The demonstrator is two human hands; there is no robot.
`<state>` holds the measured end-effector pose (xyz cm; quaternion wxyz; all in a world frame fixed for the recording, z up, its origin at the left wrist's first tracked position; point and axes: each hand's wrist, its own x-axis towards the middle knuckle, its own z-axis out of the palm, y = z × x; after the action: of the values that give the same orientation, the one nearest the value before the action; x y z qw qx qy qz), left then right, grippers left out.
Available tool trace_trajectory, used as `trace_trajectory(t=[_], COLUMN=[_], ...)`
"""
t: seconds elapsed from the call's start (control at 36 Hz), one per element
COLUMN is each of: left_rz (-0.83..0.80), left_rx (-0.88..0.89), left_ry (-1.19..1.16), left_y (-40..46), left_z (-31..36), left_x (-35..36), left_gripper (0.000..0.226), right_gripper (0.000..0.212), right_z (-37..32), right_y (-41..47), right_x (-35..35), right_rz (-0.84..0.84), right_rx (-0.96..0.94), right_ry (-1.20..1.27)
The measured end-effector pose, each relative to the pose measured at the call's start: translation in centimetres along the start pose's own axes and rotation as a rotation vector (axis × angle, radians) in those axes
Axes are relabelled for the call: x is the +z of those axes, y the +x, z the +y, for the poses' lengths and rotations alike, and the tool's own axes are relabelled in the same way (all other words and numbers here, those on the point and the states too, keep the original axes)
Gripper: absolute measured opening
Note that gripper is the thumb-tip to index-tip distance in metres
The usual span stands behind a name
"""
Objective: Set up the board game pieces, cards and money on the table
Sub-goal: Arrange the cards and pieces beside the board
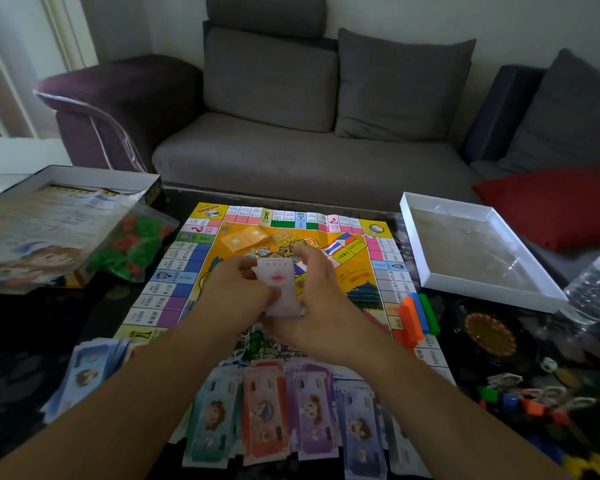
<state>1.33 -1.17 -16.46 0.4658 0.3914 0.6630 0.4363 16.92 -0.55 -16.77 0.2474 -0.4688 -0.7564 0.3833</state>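
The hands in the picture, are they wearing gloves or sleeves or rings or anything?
No gloves. The left hand and the right hand are both bare, and both forearms are bare as far as the picture shows, with no sleeves in sight. No watch or bracelet shows on either wrist, and no ring can be made out, though the fingers are a little blurry.
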Motion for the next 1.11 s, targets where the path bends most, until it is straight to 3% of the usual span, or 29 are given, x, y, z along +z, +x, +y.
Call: trace_trajectory(t=[0.08,0.14,0.22,0.31,0.53,0.64,0.75,0.89,1.11], left_rz=[-0.014,-0.047,-0.072,-0.097,-0.158,-0.137,-0.138,-0.192,-0.222], left_rx=[0.030,0.028,0.041,0.058,0.040,0.033,0.014,0.012,0.033], left_ry=[-0.024,-0.044,-0.056,-0.070,-0.145,-0.134,-0.137,-0.074,0.006], left_y=[-0.4,-0.7,-1.3,-1.7,-1.8,-1.4,-0.8,0.2,0.6], left_z=[0.1,0.4,0.7,1.0,1.7,1.5,1.5,1.8,2.8], left_x=[0.3,0.5,0.7,0.5,-1.2,-1.0,-0.7,-0.6,-0.9], left_gripper=[0.061,0.054,0.039,0.034,0.011,0.016,0.018,0.019,0.031], right_gripper=[0.063,0.046,0.034,0.028,0.029,0.028,0.024,0.036,0.032], right_z=[-0.4,-0.4,-0.4,-0.7,-1.4,-1.2,-1.0,-0.8,-0.6], right_y=[-0.4,-0.7,-1.1,-1.4,-2.1,-2.2,-1.8,-0.5,0.9], right_x=[0.7,1.0,1.0,0.6,-0.8,-0.5,-0.8,-1.6,-1.5], right_rz=[0.064,0.130,0.213,0.200,0.155,0.192,0.173,0.154,0.105], right_rx=[0.075,0.089,0.047,0.031,-0.073,-0.136,-0.143,-0.139,-0.209], right_ry=[0.149,0.019,-0.169,-0.152,-0.275,-0.427,-0.463,-0.522,-0.661])
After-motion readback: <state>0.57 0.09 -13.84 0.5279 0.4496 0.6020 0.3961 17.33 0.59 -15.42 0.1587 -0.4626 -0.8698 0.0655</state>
